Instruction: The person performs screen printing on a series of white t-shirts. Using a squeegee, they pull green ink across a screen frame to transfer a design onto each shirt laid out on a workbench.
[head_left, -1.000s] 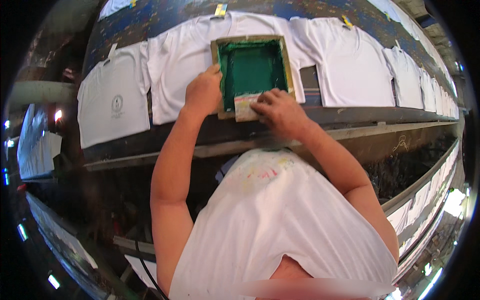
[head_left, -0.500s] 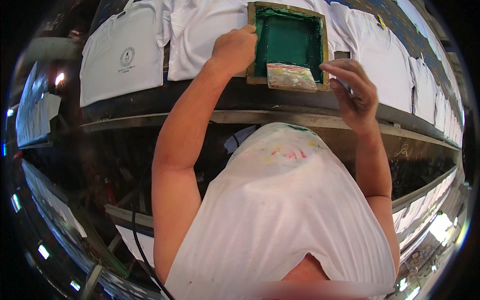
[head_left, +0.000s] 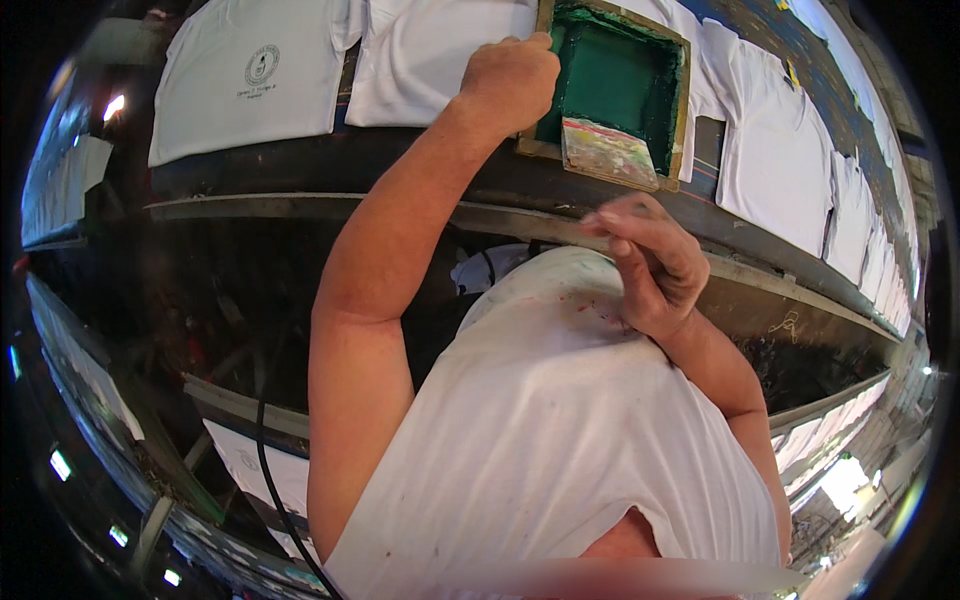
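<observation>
Clamping my left hand [head_left: 512, 75] on the wooden frame [head_left: 612, 95] with its green, ink-stained screen, I hold my right hand [head_left: 650, 262] loosely curled, empty.

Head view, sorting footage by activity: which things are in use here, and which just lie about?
In use:
left hand gripping wooden screen frame
squeegee in the frame
right hand, empty

Lying about:
printed white shirt
row of white shirts
long table
</observation>
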